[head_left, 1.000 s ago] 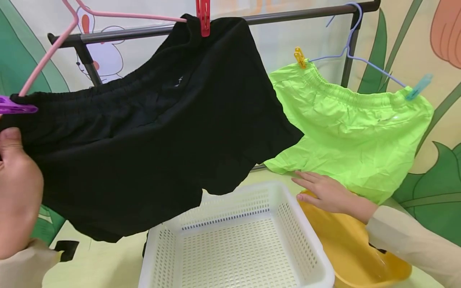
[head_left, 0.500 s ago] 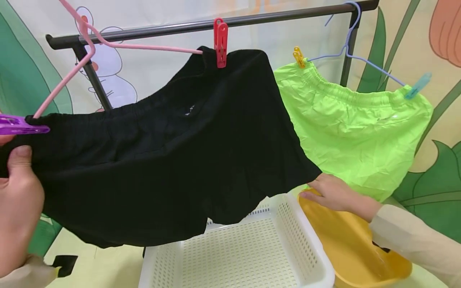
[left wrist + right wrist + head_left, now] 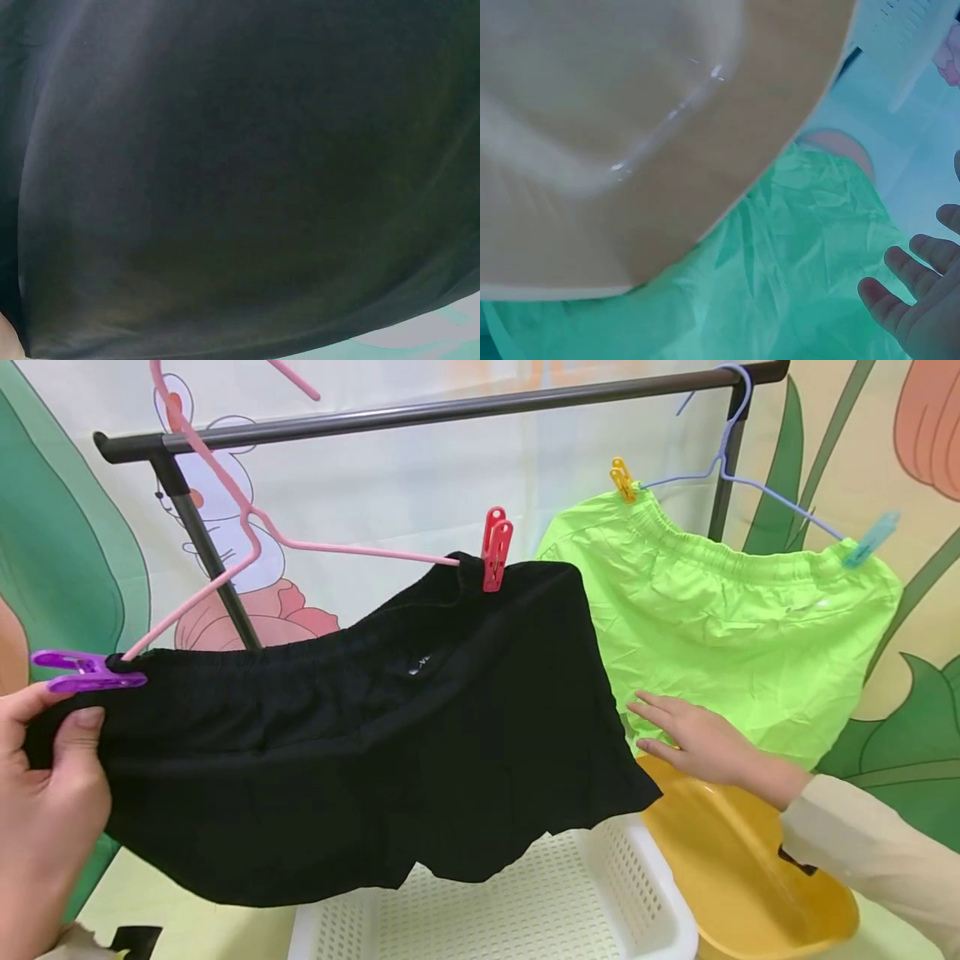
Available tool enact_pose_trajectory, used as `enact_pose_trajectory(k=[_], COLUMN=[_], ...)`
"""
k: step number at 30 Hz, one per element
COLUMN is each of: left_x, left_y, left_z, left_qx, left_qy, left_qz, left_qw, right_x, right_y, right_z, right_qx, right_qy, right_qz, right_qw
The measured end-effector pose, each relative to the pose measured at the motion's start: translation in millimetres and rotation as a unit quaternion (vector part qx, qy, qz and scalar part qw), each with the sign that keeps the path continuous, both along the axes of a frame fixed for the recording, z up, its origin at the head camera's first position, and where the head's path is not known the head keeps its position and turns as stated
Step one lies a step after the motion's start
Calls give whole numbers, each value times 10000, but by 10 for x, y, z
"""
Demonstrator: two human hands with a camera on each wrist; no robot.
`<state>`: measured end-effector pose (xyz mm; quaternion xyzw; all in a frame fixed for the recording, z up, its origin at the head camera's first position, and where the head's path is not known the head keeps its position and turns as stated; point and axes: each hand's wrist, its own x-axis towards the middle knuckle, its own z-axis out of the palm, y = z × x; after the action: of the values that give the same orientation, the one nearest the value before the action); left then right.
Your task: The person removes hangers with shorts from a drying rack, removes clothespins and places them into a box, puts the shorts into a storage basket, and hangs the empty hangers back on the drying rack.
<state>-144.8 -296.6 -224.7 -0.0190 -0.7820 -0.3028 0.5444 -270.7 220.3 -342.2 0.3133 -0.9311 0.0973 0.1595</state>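
From my end, through the head camera, I see the left hand pinching the black shorts at one corner, just beside a purple peg. At the other end a red peg fastens them to a pink hanger. The right hand, fingers extended, I make out in front of the green shorts, which hang from the rack. Below sit a white basket and a yellow tub.
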Motion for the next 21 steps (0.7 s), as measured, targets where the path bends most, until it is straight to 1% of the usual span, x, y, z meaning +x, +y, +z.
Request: enact_pose_trajectory(k=[5, 8, 12, 14, 15, 21], left_x=[64, 68, 41, 28, 18, -30], left_y=[55, 76, 60, 53, 49, 51], left_z=[-22, -25, -44, -57, -66, -136], left_qx=[-213, -371, -531, -557, -584, -764], left_qy=[-248, -198, 50, 199, 290, 657], left_qz=[196, 116, -177, -273, -294, -185], left_qw=[9993, 9990, 9984, 9979, 9974, 9947], right_x=[23, 33, 38, 37, 38, 61], right_y=[-21, -40, -62, -71, -76, -122], right_z=[140, 223, 309, 335, 348, 432], right_qx=[-261, -395, -567, -720, -800, -1227], right_qy=[-70, -208, -419, -460, -458, -382], right_qz=[-42, -31, 7, 30, 67, 238], right_qw=[9996, 9990, 9975, 9963, 9957, 9914])
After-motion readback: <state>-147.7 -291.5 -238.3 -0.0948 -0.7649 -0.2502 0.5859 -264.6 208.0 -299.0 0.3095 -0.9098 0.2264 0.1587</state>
